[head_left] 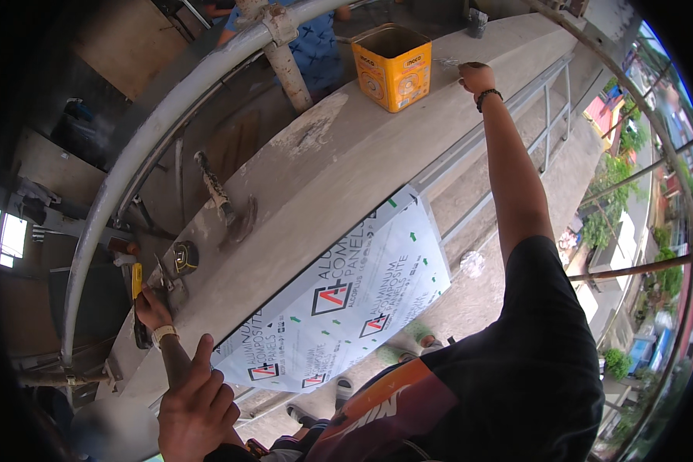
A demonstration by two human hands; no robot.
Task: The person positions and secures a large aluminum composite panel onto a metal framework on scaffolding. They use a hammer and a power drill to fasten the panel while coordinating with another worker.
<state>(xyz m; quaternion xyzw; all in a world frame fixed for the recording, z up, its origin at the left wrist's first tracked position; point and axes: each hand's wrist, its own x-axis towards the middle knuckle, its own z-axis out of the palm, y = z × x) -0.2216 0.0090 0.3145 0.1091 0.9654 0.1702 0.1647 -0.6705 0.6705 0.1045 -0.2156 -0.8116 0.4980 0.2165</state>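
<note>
My right arm reaches across the grey concrete ledge [346, 154]. The right hand [479, 78] is closed just above the surface; what its fingers hold is hidden. Beside it lies a small heap of thin metal pieces [446, 61], and a square orange-yellow tin [392, 73] stands left of them, open at the top. My left hand [196, 408] is raised near the lower edge, one finger stretched out and the others loosely bent, with nothing visible in it. A panel in printed white film [338, 300] lies along the ledge's near side.
Past my left hand, another person's hand [154, 309] touches tools near a yellow-handled tool [137, 279] and a tape measure [184, 258]. A plaster-smeared tool [215, 189] lies further along. A curved pipe [130, 162] borders the ledge; a metal frame [547, 108] runs alongside.
</note>
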